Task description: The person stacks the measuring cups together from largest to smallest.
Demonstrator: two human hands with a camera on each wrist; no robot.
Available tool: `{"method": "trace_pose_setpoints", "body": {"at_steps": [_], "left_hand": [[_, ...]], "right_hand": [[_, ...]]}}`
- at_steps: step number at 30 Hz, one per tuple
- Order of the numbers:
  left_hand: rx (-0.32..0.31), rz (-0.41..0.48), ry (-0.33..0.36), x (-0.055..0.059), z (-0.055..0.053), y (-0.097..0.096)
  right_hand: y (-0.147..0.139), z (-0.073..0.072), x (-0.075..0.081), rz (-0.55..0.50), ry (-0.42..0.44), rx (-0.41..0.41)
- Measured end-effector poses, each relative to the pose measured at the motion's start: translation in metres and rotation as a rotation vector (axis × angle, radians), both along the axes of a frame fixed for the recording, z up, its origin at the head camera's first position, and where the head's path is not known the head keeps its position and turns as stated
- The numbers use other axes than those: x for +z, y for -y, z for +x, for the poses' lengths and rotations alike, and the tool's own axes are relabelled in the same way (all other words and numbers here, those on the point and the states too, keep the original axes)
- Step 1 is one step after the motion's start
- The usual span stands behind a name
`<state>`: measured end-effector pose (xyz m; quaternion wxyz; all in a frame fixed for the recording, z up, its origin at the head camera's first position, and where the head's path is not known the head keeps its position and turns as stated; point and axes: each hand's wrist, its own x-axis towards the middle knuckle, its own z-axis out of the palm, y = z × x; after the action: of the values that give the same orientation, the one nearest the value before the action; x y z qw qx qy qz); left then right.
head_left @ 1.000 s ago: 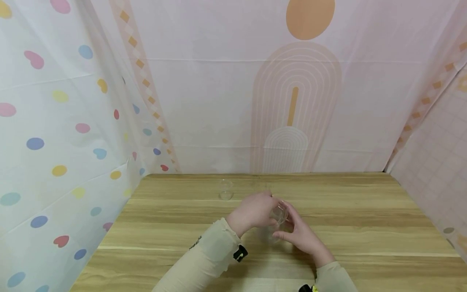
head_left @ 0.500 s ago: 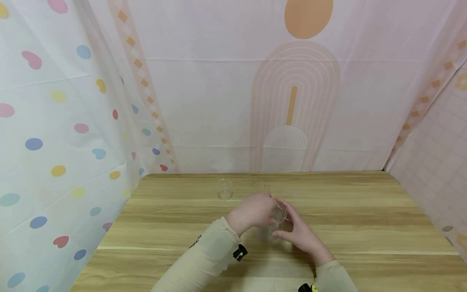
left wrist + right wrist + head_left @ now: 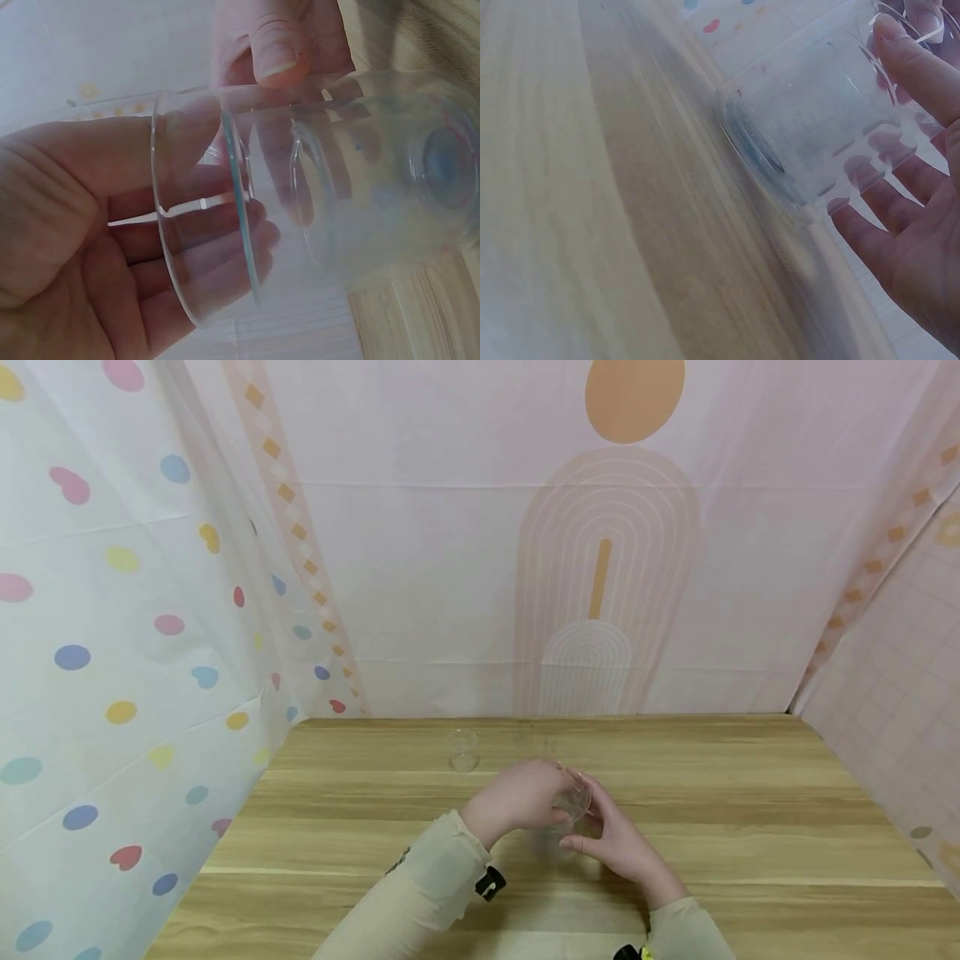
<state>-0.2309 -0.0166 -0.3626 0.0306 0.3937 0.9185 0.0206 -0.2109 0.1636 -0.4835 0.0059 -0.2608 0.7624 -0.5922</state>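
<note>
Two clear cups stand nested at the front middle of the table. My left hand (image 3: 521, 797) reaches over the top of the stack and grips the upper cup (image 3: 214, 281) by its side, near the rim. The upper cup's lower end sits inside the lower cup (image 3: 382, 202). From the right, my right hand (image 3: 618, 839) holds the lower cup, its thumb on the near side and its fingers around the far side. In the right wrist view the lower cup's thick base (image 3: 757, 161) is close over the wooden table.
Another clear glass vessel (image 3: 464, 761) stands at the back left of the table (image 3: 360, 843). A faint clear object (image 3: 534, 741) is behind my left hand, near the back edge. Patterned curtains (image 3: 450, 568) surround the table at the back and both sides.
My left wrist has shifted very slightly toward me and to the left. The right hand and the cups look almost the same.
</note>
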Motion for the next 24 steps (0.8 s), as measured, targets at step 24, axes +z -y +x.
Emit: {"method": "trace_pose_setpoints", "body": {"at_steps": [24], "left_hand": [[-0.046, 0.251, -0.126, -0.006, 0.004, 0.015]], "right_hand": [[-0.001, 0.000, -0.001, -0.010, 0.006, 0.013]]}}
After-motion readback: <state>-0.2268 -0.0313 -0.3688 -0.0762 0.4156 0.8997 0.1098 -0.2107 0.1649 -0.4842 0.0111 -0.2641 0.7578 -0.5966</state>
